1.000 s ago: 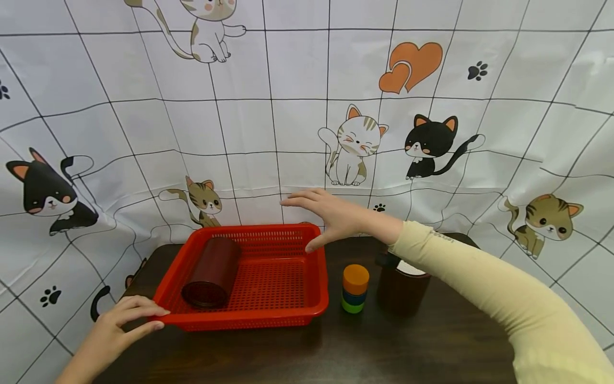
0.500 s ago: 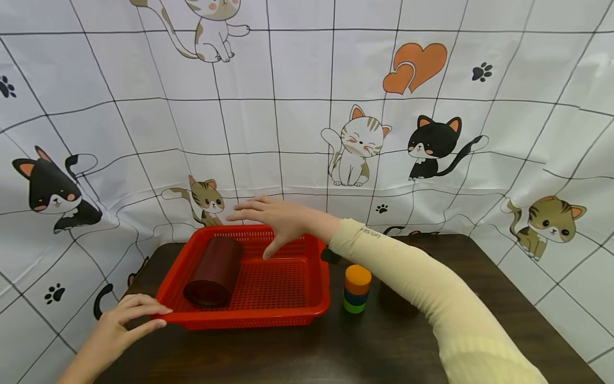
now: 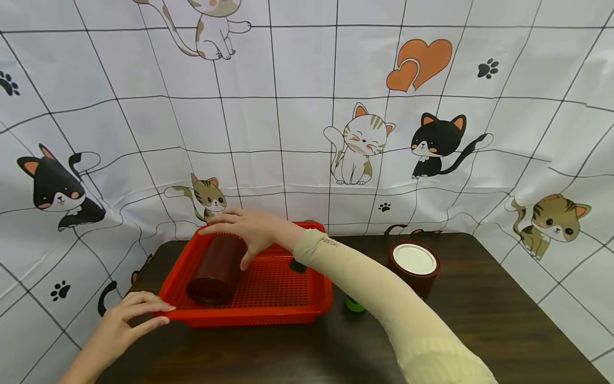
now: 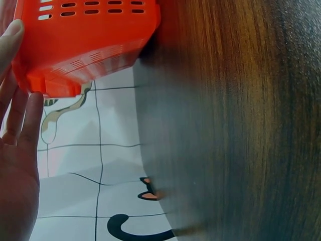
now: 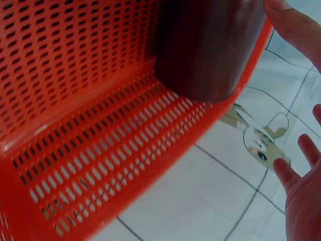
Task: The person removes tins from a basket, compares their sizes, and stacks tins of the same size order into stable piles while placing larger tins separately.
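A red perforated plastic basket (image 3: 273, 288) stands on the dark wooden table. Inside it, along the left side, lies a dark maroon cylindrical canister (image 3: 218, 269) on its side. My left hand (image 3: 117, 330) holds the basket's front left corner, thumb at the front wall and fingers at the side wall, as the left wrist view shows. Over the canister's far end hangs my right hand (image 3: 249, 230), its fingers spread and thumb apart. In the right wrist view the canister (image 5: 208, 50) shows beside the thumb, with a gap before the other fingers (image 5: 286, 173).
To the right stands another maroon canister (image 3: 416, 282) with a white round top (image 3: 414, 258). A small green piece (image 3: 354, 305) peeks out below the right sleeve (image 3: 379, 290), which hides the rest of its stack. A white cat-print curtain (image 3: 307, 122) hangs behind the table (image 3: 489, 298).
My right hand has moved left across the basket and lower, to above the lying canister. Its sleeve now covers most of the small stack and uncovers the standing canister. My left hand stays put.
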The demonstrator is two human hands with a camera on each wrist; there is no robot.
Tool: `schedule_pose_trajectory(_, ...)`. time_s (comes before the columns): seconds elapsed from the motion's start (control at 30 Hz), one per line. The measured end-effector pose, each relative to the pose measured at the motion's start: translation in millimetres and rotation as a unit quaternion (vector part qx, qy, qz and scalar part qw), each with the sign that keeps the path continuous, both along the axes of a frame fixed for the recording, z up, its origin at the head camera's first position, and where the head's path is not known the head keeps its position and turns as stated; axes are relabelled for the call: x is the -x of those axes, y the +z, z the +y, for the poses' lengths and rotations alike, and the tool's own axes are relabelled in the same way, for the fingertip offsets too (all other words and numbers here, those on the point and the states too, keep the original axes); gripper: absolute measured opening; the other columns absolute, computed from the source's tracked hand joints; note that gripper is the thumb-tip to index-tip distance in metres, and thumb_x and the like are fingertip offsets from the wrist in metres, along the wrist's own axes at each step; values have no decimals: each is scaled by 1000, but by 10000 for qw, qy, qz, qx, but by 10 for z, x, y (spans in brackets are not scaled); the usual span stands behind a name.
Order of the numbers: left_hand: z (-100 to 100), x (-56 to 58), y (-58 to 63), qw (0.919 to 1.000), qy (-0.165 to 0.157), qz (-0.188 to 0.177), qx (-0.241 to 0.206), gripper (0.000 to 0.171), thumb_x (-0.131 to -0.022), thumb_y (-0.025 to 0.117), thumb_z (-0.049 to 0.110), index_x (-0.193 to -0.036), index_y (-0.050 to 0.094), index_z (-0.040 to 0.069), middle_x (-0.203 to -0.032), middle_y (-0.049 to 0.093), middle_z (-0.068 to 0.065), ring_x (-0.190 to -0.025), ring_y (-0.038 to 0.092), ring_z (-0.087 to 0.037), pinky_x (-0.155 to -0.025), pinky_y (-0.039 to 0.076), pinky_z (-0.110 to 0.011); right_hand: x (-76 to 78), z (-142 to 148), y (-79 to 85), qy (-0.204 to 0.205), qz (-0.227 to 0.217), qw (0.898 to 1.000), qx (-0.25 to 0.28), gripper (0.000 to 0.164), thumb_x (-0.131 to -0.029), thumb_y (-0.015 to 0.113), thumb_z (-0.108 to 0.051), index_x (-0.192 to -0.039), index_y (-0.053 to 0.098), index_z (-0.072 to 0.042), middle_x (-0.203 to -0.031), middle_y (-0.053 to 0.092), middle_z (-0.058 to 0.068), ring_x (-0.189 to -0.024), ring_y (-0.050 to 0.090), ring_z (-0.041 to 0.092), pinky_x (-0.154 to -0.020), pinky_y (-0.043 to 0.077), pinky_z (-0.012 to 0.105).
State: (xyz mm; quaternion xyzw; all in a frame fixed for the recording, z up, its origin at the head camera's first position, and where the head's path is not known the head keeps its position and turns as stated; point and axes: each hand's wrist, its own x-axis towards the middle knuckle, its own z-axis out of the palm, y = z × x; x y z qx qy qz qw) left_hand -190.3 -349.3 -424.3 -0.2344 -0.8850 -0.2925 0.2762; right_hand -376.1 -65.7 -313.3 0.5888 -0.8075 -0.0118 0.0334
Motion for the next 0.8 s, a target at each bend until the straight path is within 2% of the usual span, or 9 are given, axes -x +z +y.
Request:
schedule_pose_trajectory(0.13, 5, 2, -2, 10000, -4, 12, -4, 43, -63, 87, -1, -96, 78, 25, -99, 63, 15, -98, 48, 12, -82, 36, -1, -17, -129, -131, 47, -92, 9999, -70, 108, -73, 83, -53, -157, 17, -37, -166, 14, -5, -150, 15, 21, -117, 34, 38)
schedule_pose_trajectory(0.33, 14, 14, -18, 10000, -63, 64, -13, 44, -62, 87, -3, -96, 78, 24, -98, 63, 15, -98, 48, 11, -82, 36, -2, -22, -287, -331, 224, 150, 9991, -330, 109, -72, 80, -59, -158, 16, -37, -166, 16, -3, -153, 13, 23, -125, 20, 39)
schedule_pose_trajectory(0.6, 5, 22, -50, 10000, -42, 36, -54, 44, -63, 86, -4, -96, 78, 24, -99, 63, 14, -98, 48, 11, -82, 37, -2, -90, -422, -474, 216, 339, 9958, -823, 110, -73, 77, -64, -158, 13, -39, -168, 10, -5, -155, 9, 21, -128, 9, 40)
schedule_pose_trajectory(0.8, -3, 22, -47, 10000, -43, 50, -47, 45, -62, 86, -5, -96, 78, 23, -99, 63, 14, -98, 48, 10, -81, 37, -2, -149, -490, -557, 56, 257, 9924, -1198, 113, -71, 77, -66, -157, 6, -45, -168, 6, -11, -156, 6, 20, -127, 12, 46)
